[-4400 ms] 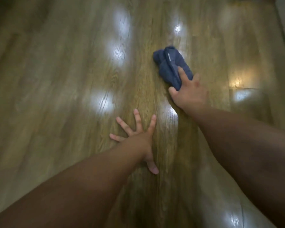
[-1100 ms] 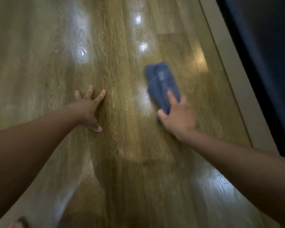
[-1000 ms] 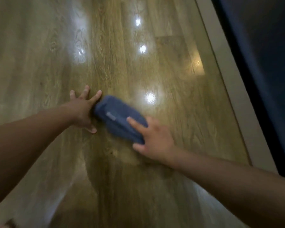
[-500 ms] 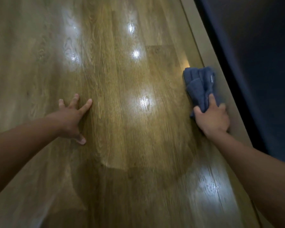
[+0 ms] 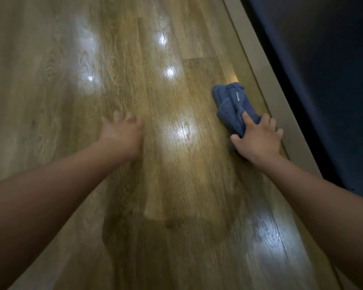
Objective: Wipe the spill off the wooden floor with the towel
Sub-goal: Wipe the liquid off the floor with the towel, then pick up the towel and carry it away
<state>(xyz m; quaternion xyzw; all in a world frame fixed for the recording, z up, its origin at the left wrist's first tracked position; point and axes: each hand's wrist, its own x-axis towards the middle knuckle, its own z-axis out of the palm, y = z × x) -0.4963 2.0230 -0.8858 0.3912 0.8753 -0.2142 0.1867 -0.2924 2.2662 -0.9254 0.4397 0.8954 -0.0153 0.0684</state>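
Lying bunched in blue folds, towel (image 5: 233, 101) is pressed by straight fingers (image 5: 247, 120) of right hand (image 5: 258, 141).

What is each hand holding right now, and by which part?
The right hand presses on the near end of the blue towel, laid over it rather than wrapped round it. The left hand, blurred, holds nothing.

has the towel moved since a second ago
Yes. The towel went right, from beside the left hand to near the pale strip along the floor's right edge, pressed under the right hand.
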